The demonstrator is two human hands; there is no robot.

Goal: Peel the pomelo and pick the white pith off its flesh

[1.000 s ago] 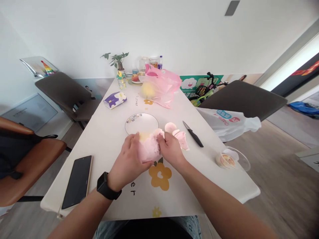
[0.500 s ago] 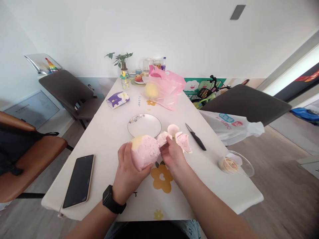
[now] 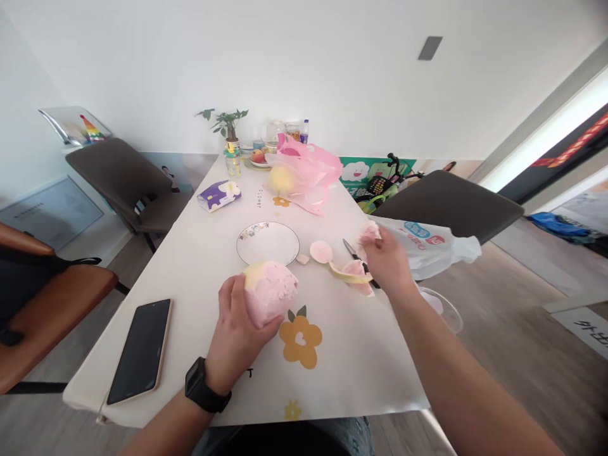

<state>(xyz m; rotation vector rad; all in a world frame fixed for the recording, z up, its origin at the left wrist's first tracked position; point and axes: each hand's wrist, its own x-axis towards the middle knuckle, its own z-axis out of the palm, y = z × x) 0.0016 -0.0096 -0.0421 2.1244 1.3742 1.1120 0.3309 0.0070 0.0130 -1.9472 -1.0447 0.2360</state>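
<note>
My left hand [image 3: 240, 316] is wrapped round a partly peeled pomelo [image 3: 272, 292]. Pink pith shows over most of the fruit, with yellow rind left on its upper left side. Out to the right, my right hand [image 3: 387, 256] pinches a torn piece of pomelo peel [image 3: 369, 232] above the table's right edge. Below it lie more pieces of peel [image 3: 354, 272], partly over a black-handled knife [image 3: 350, 247]. A round slice of peel [image 3: 321, 252] and a small scrap [image 3: 303, 259] rest beside the white plate [image 3: 268, 244], just beyond the pomelo.
A phone [image 3: 140, 351] lies at the left. Farther back are a purple tissue pack [image 3: 219, 196] and a pink plastic bag [image 3: 311, 171] with a yellow pomelo [image 3: 281, 180]. A white bag [image 3: 422, 247] hangs at the right, and my right forearm partly hides a clear bowl [image 3: 451, 313].
My right hand has moved away from the pomelo to the right, carrying torn peel. A small scrap now shows by the plate. My left hand still holds the pomelo; the view has shifted slightly.
</note>
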